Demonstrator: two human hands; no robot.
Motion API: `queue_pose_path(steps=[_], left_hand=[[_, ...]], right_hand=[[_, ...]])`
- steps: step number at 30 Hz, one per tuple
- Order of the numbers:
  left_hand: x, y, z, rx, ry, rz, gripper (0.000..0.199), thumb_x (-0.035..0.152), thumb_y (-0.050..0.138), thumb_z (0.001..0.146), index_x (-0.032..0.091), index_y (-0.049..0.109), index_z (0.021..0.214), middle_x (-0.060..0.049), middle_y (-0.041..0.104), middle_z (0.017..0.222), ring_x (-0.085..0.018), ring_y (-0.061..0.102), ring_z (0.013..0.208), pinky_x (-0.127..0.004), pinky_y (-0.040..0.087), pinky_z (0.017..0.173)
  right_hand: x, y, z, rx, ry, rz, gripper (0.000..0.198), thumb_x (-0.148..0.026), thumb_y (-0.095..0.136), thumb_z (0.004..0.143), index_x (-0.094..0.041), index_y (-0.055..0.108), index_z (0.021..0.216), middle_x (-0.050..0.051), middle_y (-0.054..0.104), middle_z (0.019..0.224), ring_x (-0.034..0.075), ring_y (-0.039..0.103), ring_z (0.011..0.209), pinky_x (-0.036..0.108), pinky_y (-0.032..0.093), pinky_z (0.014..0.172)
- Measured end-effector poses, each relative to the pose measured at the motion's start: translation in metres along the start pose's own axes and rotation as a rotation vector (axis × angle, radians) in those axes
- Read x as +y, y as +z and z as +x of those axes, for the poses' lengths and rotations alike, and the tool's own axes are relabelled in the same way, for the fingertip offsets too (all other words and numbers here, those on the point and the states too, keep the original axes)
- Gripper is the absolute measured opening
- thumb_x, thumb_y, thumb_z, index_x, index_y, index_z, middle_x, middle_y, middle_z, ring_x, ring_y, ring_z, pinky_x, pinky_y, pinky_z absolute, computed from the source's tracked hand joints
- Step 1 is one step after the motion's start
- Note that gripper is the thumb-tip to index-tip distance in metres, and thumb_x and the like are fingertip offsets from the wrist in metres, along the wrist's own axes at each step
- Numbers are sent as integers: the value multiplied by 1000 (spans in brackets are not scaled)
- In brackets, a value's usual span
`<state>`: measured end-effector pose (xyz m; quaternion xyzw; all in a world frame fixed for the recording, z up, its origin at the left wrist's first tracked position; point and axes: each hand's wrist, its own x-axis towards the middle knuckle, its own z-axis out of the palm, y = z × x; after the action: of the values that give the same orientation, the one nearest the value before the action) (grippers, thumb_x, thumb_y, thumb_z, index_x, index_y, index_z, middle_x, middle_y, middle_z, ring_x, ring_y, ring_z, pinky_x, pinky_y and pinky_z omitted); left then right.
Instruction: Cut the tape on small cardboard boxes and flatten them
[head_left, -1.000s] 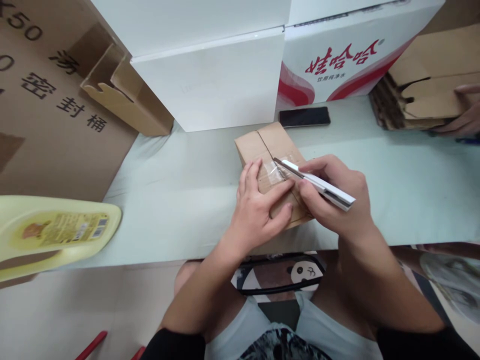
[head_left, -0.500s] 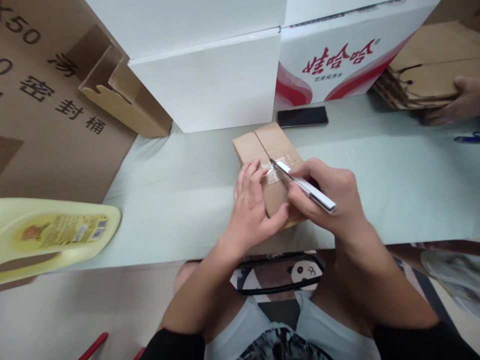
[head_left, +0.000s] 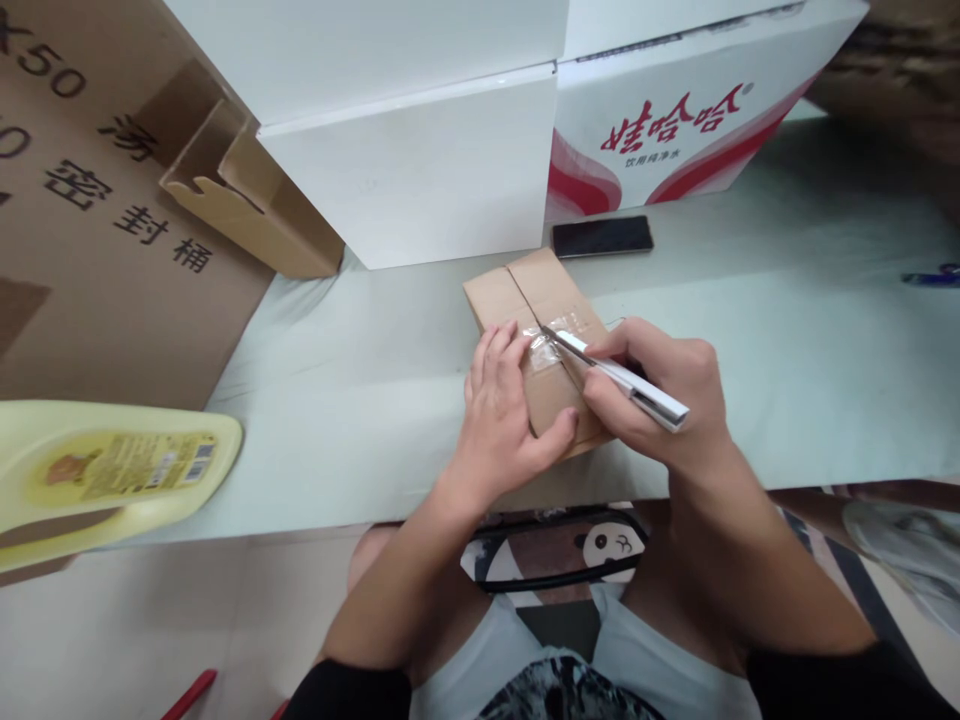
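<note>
A small brown cardboard box (head_left: 551, 283) lies tilted on the pale green cloth, with a dark seam along its top. Clear tape (head_left: 543, 352) crosses the seam near the middle. My left hand (head_left: 496, 425) rests on the box's left side, fingers stretched out and thumb apart, holding it down. My right hand (head_left: 664, 390) grips a white utility knife (head_left: 646, 388), its blade tip at the seam by the tape. My hands hide the lower right part of the box.
A black phone (head_left: 602, 237) lies behind the box, before white cartons (head_left: 420, 180). On the left stand a large brown carton (head_left: 135, 300) and a yellow jug (head_left: 127, 470). A blue object (head_left: 930, 278) lies at the far right.
The stack of flat brown cardboard at the right, held by another person's hand, has left its place; a dark blur shows there. My right hand and knife have shifted slightly right.
</note>
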<state>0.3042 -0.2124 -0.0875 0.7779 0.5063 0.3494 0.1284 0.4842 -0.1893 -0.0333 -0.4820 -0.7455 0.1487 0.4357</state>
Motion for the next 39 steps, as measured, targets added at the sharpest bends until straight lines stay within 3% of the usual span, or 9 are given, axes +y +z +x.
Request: queue_pose_path(steps=[10,20,25,30,32,36,39], left_hand=[[9,-8,1,-73,-65,155,77,59,55,92,17,40,156,-21,39,163,-42,33,152,-60,28,122],[25,-14,9,-163,-181,263,80,55,58,87,12,46,154,-23,40,164,-43,33,152,-59,33,117],[22,-13,8,-144,-175,249,80,55,60,86,14,45,154,-23,39,164,-43,32,153,-61,31,118],[11,-14,3,-77,-112,170,77,58,59,89,19,43,154,-21,39,164,-42,33,153,-62,30,119],[6,-16,2,-57,-88,139,77,58,59,90,21,43,155,-21,39,163,-41,33,153,-61,29,121],[-1,-25,2,-64,-79,91,64,47,60,91,24,50,150,-20,32,164,-42,29,155,-63,28,122],[-6,-35,5,-87,-122,52,48,43,61,91,24,65,134,-17,27,166,-44,23,157,-65,28,123]], right_hand=[[3,5,-3,-10,-20,-50,2,-24,60,80,-24,59,82,-5,63,59,11,53,46,24,42,49],[-3,-3,-4,-12,-102,-86,10,-18,58,74,-23,52,67,-6,52,49,9,43,41,23,37,44],[-7,-14,-4,-71,-100,-53,15,-18,59,72,-23,50,62,-7,47,46,7,38,38,22,32,40],[-10,-32,-7,-149,12,82,12,-19,59,72,-23,55,62,-7,46,44,8,36,36,25,30,39],[-6,-36,-9,-57,61,221,8,-19,62,74,-24,62,67,-6,51,46,10,40,37,26,30,39],[10,-30,-5,370,105,512,5,-26,66,75,-25,66,80,-5,59,53,13,48,40,28,32,39],[31,-15,1,416,192,500,14,-36,62,86,-26,61,96,-2,67,66,16,59,49,29,40,44]])
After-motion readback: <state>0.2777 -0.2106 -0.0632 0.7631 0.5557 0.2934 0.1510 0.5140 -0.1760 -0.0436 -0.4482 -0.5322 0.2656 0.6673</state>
